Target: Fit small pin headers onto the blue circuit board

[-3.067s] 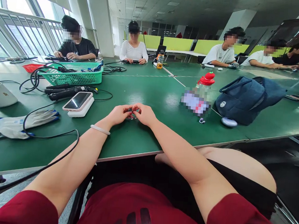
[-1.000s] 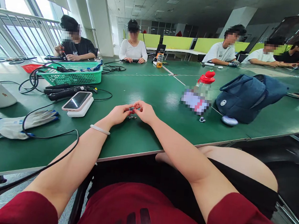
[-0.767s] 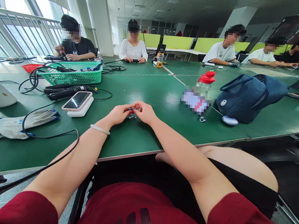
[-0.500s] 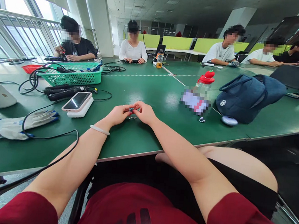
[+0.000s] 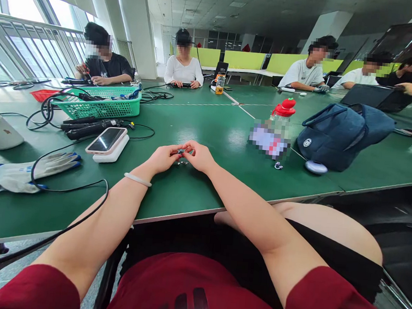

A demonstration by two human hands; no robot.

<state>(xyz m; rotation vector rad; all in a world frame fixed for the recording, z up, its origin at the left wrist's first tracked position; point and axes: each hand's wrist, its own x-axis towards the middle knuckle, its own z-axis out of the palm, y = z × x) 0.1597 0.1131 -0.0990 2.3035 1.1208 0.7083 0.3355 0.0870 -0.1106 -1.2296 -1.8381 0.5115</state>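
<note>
My left hand [image 5: 163, 157] and my right hand [image 5: 199, 156] meet over the green table [image 5: 208, 126], fingertips pinched together on a small dark metal part [image 5: 181, 151]. It is held just above the tabletop, and it is too small to name. Another tiny metal piece [image 5: 182, 162] lies on the table right below the fingers. A pale bracelet circles my left wrist.
To the left lie a phone on a white power bank [image 5: 108, 143], white gloves [image 5: 20, 172], black cables and a green basket [image 5: 100, 101]. To the right stand a red-capped bottle [image 5: 279, 127], a dark blue bag [image 5: 343, 135] and a small white case [image 5: 315, 167]. Several people sit across the table.
My hands have stayed in place, fingers working the small part, which is lifted slightly off the table. At far right a person's hand has brought a dark laptop into view.
</note>
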